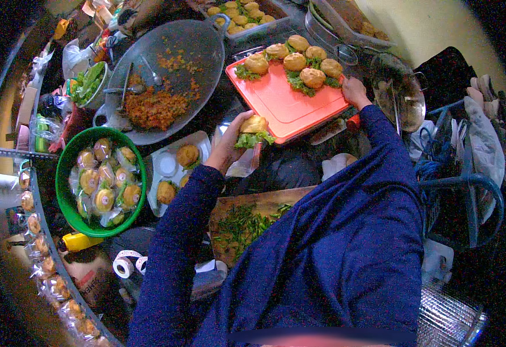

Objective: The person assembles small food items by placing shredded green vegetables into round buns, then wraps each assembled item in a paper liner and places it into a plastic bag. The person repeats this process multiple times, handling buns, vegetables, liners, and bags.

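Note:
My left hand point(227, 141) is closed around a small golden bun point(254, 124) with green lettuce sticking out, close to the near-left edge of an orange-red lid point(282, 104). At the lid's right edge my right hand point(354, 92) grips the rim. Several filled buns point(312, 77) with frilly lettuce sit together on the far part of the lid, while its near part is bare. What lies beneath the lid is mostly hidden. A pale divided tray point(163, 162) holding a few buns is left of my left hand.
A wide grey wok point(203, 46) holds orange-brown filling point(155, 109) and utensils. The green basket point(65, 199) contains several wrapped buns. Chopped greens cover a wooden board point(223, 211) by my body. Wrapped buns point(59, 286) line a ledge at left; a blue metal frame point(467, 182) stands right.

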Demonstrator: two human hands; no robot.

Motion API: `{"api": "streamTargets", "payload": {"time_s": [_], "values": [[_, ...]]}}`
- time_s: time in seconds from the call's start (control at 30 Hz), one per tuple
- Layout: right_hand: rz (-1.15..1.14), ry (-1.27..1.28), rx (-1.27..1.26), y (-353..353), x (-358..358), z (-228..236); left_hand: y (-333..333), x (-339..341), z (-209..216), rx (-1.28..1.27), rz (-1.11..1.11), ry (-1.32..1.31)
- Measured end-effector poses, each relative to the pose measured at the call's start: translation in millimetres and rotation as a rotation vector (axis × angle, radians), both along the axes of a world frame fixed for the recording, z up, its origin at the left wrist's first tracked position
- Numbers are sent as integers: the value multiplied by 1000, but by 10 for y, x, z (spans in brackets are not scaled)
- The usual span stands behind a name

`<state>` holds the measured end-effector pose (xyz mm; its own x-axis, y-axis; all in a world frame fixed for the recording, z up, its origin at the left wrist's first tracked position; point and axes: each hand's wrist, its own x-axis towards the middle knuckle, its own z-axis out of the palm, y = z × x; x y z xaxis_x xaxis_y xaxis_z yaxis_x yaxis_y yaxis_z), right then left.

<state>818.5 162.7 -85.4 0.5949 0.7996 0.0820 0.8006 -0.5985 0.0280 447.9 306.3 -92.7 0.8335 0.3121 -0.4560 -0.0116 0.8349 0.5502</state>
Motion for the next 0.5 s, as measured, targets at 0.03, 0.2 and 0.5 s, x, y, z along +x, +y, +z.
{"api": "streamTargets", "payload": {"time_s": [0.03, 0.2, 0.5], "values": [[17, 53, -40, 0, 7, 0, -21, -23, 34, 22, 16, 10], [30, 149, -308, -60, 199, -195, -200, -142, 320, 172, 19, 110], [25, 76, -284, -158, 259, -375, -225, -169, 296, 327, -40, 217]]}}
